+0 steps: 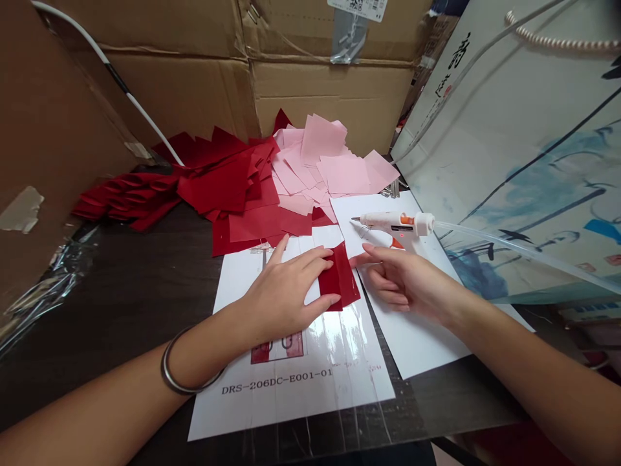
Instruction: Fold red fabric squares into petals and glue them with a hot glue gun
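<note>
A dark red piece of cloth (339, 278) lies folded on a laminated printed sheet (291, 414). My left hand (286, 285) is spread flat over the sheet, its fingertips and thumb on the left edge of the red cloth. At the cloth's right edge is my right hand (402, 278), its index finger stretched toward it and the other fingers loosely curled; I see nothing held there. Just beyond that hand, a white glue gun (392, 223) with an orange trigger lies on a white sheet of paper (422, 336), its nozzle pointing left.
Behind my hands lie piles of red cloth pieces (218, 175) and pink pieces (325, 142). Folded red pieces (130, 197) sit farther left. Cardboard boxes (194, 90) wall the back and left; a painted panel (524, 168) stands right. A white cable (145, 120) hangs at left.
</note>
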